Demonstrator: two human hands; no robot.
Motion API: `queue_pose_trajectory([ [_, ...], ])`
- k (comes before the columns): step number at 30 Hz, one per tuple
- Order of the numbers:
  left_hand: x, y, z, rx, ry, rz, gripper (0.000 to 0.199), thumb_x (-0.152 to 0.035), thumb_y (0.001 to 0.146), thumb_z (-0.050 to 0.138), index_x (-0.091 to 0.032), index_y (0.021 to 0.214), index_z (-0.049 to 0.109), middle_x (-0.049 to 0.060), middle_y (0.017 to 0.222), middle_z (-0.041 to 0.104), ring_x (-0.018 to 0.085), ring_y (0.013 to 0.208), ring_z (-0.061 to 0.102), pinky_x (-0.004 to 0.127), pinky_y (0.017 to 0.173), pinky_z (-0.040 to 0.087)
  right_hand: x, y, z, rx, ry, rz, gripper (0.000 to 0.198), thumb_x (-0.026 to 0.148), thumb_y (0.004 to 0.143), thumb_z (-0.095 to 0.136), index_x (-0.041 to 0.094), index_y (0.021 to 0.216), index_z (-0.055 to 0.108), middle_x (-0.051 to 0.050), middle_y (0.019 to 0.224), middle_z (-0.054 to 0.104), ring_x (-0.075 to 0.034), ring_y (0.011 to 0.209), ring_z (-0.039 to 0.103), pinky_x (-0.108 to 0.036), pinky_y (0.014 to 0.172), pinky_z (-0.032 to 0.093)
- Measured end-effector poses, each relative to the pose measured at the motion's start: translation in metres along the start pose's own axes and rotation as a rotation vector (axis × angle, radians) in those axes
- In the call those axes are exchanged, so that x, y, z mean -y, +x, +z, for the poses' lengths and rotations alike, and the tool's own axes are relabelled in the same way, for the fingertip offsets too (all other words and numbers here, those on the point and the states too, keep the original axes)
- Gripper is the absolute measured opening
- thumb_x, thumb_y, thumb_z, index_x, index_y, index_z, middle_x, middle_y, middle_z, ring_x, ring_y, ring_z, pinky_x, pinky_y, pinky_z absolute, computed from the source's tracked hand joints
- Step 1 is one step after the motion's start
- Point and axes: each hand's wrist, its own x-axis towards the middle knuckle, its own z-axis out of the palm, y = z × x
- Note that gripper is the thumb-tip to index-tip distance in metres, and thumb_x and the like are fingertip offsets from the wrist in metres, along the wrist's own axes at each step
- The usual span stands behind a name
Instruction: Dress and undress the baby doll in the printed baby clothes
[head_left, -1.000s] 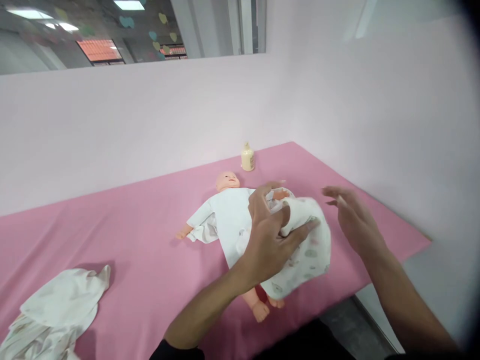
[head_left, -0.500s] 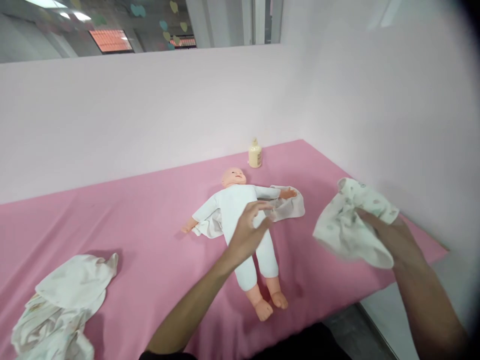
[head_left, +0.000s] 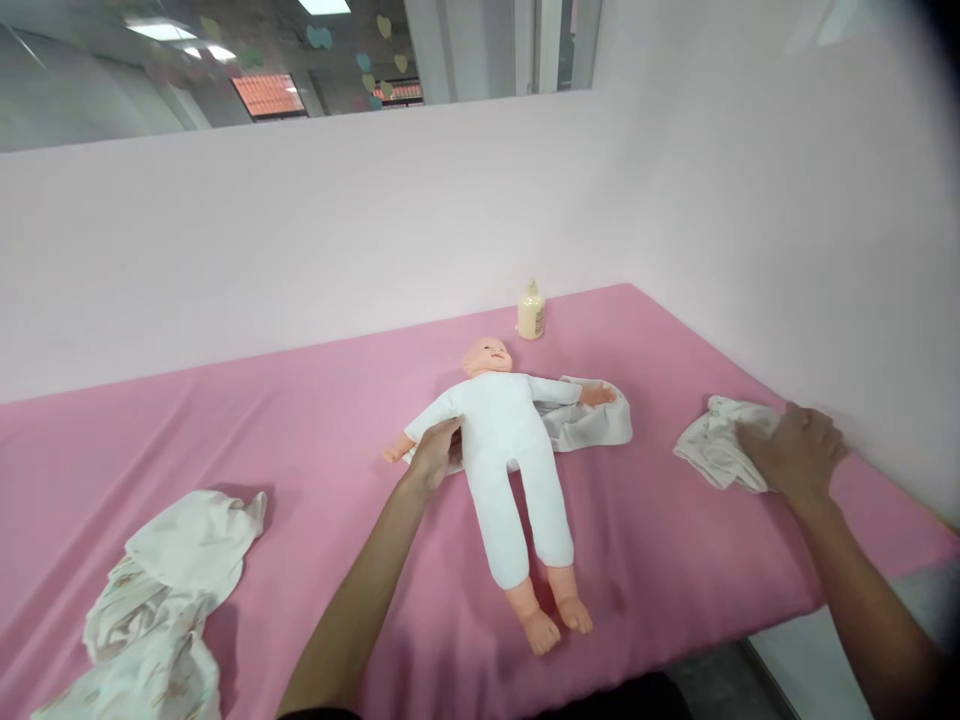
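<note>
A baby doll (head_left: pixel 506 430) in a white bodysuit lies on its back, head away from me. Beneath it a white cloth garment (head_left: pixel 585 425) spreads out to both sides, partly hidden by the body. My left hand (head_left: pixel 431 458) is at the doll's side, fingertips against the torso and over the garment's edge. Its fingers look stretched and apart, though their tips are partly hidden. Off to the right, a crumpled white printed cloth (head_left: pixel 721 445) rests on the pink surface. My right hand (head_left: pixel 802 450) is beside that cloth, fingers spread, its thumb side touching the edge.
A pink sheet (head_left: pixel 322 430) covers the table. Behind the doll's head stands a pale yellow pump bottle (head_left: pixel 531 312). Bunched patterned baby clothes (head_left: pixel 180 580) lie at the left front. White walls (head_left: pixel 300 230) border the back and right, with a window above.
My right hand has put the printed cloth down at the right and let it go. My left hand has moved from above the doll's middle to its left side. The view has shifted slightly.
</note>
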Motion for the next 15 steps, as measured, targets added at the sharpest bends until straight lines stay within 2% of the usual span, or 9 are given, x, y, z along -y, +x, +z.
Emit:
queue_pose_trajectory([
  [1,-0.001,-0.001,0.002,0.024,0.025,-0.010,0.038,-0.052,0.089,0.063,-0.015,0.083,0.062,0.007,0.078,0.068,0.018,0.080,0.064,0.030,0.073,0.056,0.015,-0.006,0.004,-0.012,-0.043,-0.036,0.033,0.039,0.070,0.077,0.024,0.094,0.060,-0.023,0.140,0.049,-0.053,0.139,0.028,-0.067,0.108,0.016],
  [2,-0.002,-0.001,0.004,0.043,0.045,-0.013,0.043,-0.058,0.088,0.062,-0.015,0.082,0.062,0.008,0.075,0.068,0.019,0.080,0.065,0.031,0.073,0.057,0.033,-0.014,0.010,0.013,-0.051,-0.081,0.033,0.042,0.076,0.072,0.022,0.101,0.061,-0.023,0.139,0.050,-0.050,0.139,0.030,-0.066,0.110,0.015],
  [4,-0.004,0.002,0.007,0.102,0.070,-0.011,0.052,-0.067,0.085,0.060,-0.015,0.084,0.063,0.010,0.074,0.067,0.022,0.085,0.067,0.032,0.078,0.058,0.075,-0.031,0.027,0.074,0.064,-0.073,0.035,0.046,0.088,0.056,0.019,0.107,0.063,-0.017,0.124,0.062,-0.039,0.126,0.049,-0.060,0.110,0.030],
  [6,-0.007,0.005,0.011,0.111,0.061,-0.035,0.059,-0.072,0.081,0.061,-0.014,0.089,0.066,0.012,0.077,0.068,0.025,0.092,0.068,0.032,0.083,0.058,0.121,-0.049,0.051,0.409,0.303,0.080,0.038,0.051,0.087,0.058,0.019,0.105,0.068,-0.012,0.113,0.068,-0.031,0.109,0.062,-0.053,0.103,0.043],
  [8,-0.012,0.005,0.015,0.081,0.043,-0.070,0.064,-0.075,0.074,0.066,-0.014,0.096,0.067,0.014,0.082,0.070,0.028,0.098,0.068,0.032,0.086,0.058,0.162,-0.064,0.077,0.763,0.618,0.224,0.038,0.053,0.087,0.061,0.019,0.100,0.070,-0.011,0.109,0.071,-0.027,0.106,0.065,-0.048,0.103,0.047],
  [9,-0.015,0.004,0.018,0.073,0.042,-0.075,0.066,-0.075,0.071,0.069,-0.015,0.098,0.067,0.015,0.085,0.070,0.029,0.100,0.068,0.034,0.088,0.058,0.180,-0.069,0.089,0.896,0.753,0.285,0.039,0.055,0.086,0.063,0.018,0.094,0.071,-0.011,0.105,0.072,-0.027,0.104,0.067,-0.046,0.102,0.049],
  [11,-0.021,-0.001,0.022,0.086,0.066,-0.041,0.067,-0.076,0.068,0.070,-0.016,0.099,0.067,0.014,0.086,0.072,0.029,0.101,0.068,0.035,0.088,0.058,0.208,-0.075,0.106,1.003,0.897,0.364,0.036,0.057,0.083,0.067,0.021,0.084,0.070,-0.008,0.094,0.074,-0.024,0.096,0.070,-0.042,0.099,0.053],
  [13,-0.023,-0.006,0.025,0.144,0.096,0.022,0.064,-0.076,0.071,0.067,-0.017,0.095,0.066,0.011,0.084,0.072,0.027,0.097,0.069,0.036,0.086,0.059,0.226,-0.076,0.116,1.052,0.934,0.308,0.037,0.060,0.083,0.067,0.023,0.081,0.069,-0.005,0.086,0.074,-0.022,0.092,0.070,-0.038,0.092,0.056],
  [15,-0.022,-0.008,0.025,0.184,0.111,0.069,0.062,-0.077,0.075,0.062,-0.017,0.089,0.065,0.009,0.081,0.072,0.026,0.093,0.069,0.036,0.083,0.059,0.236,-0.074,0.121,1.043,0.921,0.255,0.042,0.064,0.081,0.066,0.022,0.077,0.067,-0.003,0.074,0.072,-0.020,0.082,0.070,-0.035,0.079,0.060],
])
